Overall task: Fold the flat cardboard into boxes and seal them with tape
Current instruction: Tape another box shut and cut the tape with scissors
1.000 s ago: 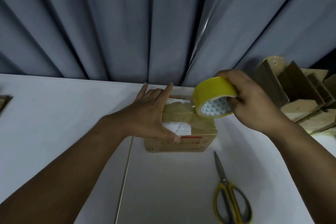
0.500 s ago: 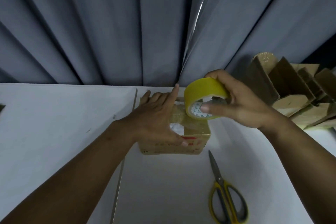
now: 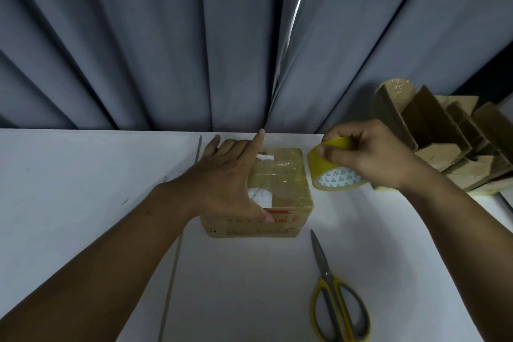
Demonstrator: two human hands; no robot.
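Has carried the tape roll (image 3: 337,178) rightward off the top of the box since half a second ago. Now holds it just beside the box's right edge, lower and tilted, white patterned core turned toward the camera. Has kept the left hand where it was.

Curls the right fingertips (image 3: 324,151) over the yellow band and wraps the right hand (image 3: 372,155) round the roll from above and behind. Cannot tell whether a strip still runs from roll to box: too thin and glossy to make out in the gap.

Lays the left fingers (image 3: 259,139) straight and spread across the left part of the lid, index reaching past the far edge, thumb down over the near top edge by the red print. Presses the left hand (image 3: 224,175) flat and so pins the small cardboard box (image 3: 283,186), closed, near the far edge of the white table (image 3: 83,175), top shiny with tape over white label scraps.

Probably at the point of cutting or tearing the strip. For that, look to the yellow-handled scissors (image 3: 327,272): on the table, nearer the body than the box and to its right, long axis running away from the body, blades toward the box, handles toward the person. Nearer the right hand, but reachable only by setting the roll down or shifting it, and reachable by the left only by letting go of the lid.

Beyond the right hand, a fanned stack of cardboard blanks (image 3: 433,130) on edge, before the grey curtain (image 3: 166,36).
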